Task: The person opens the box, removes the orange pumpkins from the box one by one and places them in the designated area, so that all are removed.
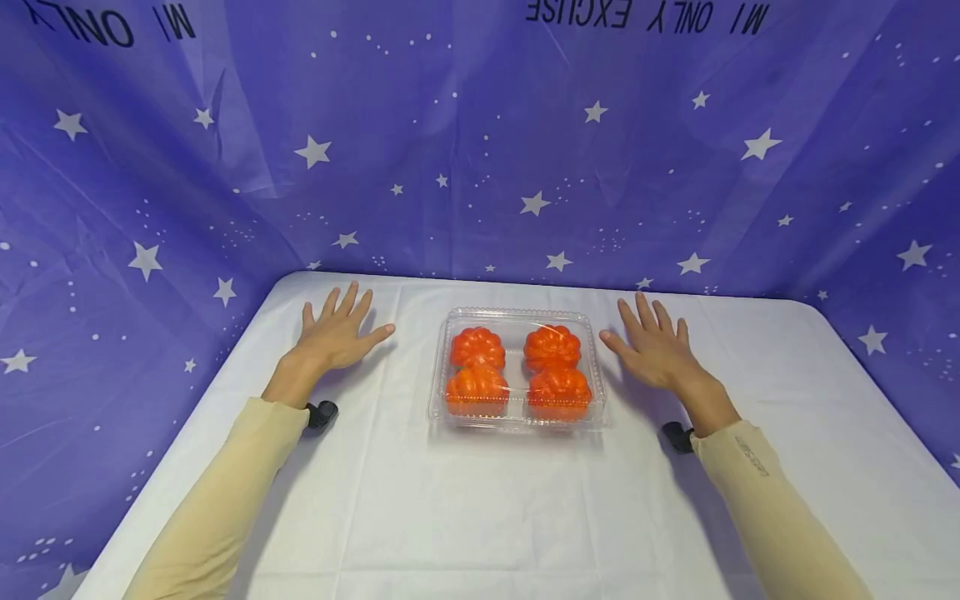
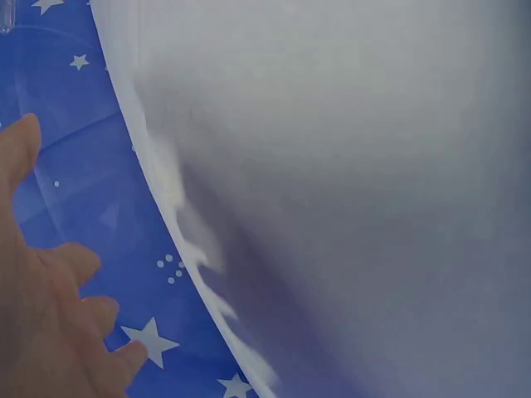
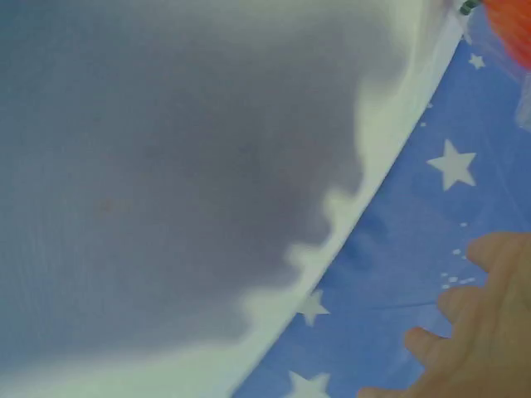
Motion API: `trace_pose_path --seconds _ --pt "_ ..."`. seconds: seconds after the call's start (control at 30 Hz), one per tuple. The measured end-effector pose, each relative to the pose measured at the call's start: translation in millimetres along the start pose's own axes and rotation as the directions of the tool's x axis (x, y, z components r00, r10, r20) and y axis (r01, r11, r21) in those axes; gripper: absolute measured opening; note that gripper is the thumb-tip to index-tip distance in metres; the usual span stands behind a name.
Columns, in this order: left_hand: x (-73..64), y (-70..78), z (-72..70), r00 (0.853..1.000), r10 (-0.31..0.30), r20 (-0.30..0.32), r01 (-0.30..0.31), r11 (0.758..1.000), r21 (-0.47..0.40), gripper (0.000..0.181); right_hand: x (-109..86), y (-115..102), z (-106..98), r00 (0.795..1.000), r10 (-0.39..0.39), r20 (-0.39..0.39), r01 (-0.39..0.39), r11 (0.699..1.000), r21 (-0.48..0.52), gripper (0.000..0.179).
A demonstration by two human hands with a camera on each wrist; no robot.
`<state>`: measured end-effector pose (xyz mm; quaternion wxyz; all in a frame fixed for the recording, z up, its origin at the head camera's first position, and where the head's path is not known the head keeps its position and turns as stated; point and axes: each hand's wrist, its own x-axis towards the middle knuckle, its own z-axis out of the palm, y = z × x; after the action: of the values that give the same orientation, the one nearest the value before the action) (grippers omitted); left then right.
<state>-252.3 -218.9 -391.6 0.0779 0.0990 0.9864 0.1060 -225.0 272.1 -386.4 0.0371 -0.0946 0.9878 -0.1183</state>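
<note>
A clear plastic clamshell box [image 1: 517, 425] stands on the white-covered table, its lid down over several orange, ribbed, pumpkin-shaped pieces [image 1: 477, 392]. Left of the box my left hand [image 1: 333, 337] is spread, palm down, fingers apart, holding nothing. On the other side my right hand [image 1: 656, 350] is spread the same way, its thumb tip close to the box's right side. Each wrist view shows spread fingers of its hand, the left [image 2: 50, 323] and the right [image 3: 473, 332], with shadows on the cloth. A corner of the box with an orange piece [image 3: 510, 29] enters the right wrist view.
The table [image 1: 465, 517] has a white cloth with fold lines. A purple curtain [image 1: 450, 125] with white stars and lettering hangs behind it and along both sides. Small black cameras [image 1: 322, 415] sit at both wrists, by the beige sleeves [image 1: 225, 500].
</note>
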Motion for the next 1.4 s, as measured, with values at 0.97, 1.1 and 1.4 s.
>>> trace_pose_path --seconds 0.97,1.1,1.4 --pt "-97.9 124.6 50.1 0.993 0.112 0.029 -0.031 0.503 -0.864 0.11 -114.7 -58 21 0.983 -0.161 0.086 0.015 0.54 0.841 0.104" --pt "-99.3 128.0 55.1 0.996 0.083 0.041 -0.006 0.496 -0.868 0.115 -112.8 -63 24 0.985 -0.145 0.09 0.004 0.543 0.84 0.105" --pt "-97.7 126.7 58.9 0.996 0.091 0.028 -0.02 0.485 -0.874 0.123 -109.5 -74 21 0.99 -0.041 0.137 -0.086 0.595 0.799 0.108"
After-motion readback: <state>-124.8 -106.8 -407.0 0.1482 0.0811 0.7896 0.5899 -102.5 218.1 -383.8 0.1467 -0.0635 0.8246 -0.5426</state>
